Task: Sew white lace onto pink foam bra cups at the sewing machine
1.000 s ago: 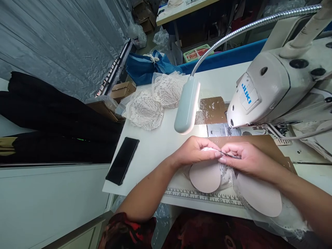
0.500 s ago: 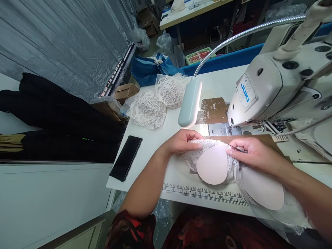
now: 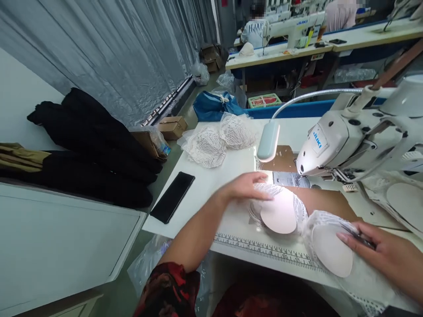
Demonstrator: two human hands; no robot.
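A white lace bra (image 3: 279,215) lies on the sewing table with the smooth inner sides of its cups facing up. My left hand (image 3: 247,187) is over the left cup's lace edge, its fingers stretched and apart, slightly blurred; whether they touch the lace I cannot tell. My right hand (image 3: 380,244) is at the right cup (image 3: 332,251), closed round slim dark metal thread snips (image 3: 358,237) whose tips point left across that cup. Behind the bra stands the white sewing machine (image 3: 325,145), its needle area above a metal plate.
A lamp (image 3: 268,141) on a bendy neck hangs over the work. White lace cups (image 3: 208,147) lie at the back left, a black phone (image 3: 172,197) nearer the left edge. A printed ruler (image 3: 264,251) runs along the front. Further off, people sit by other machines (image 3: 297,33).
My left hand has let go of the lace and opened. My right hand has moved right from between the cups to the right cup, with the snips. The view has tilted up.
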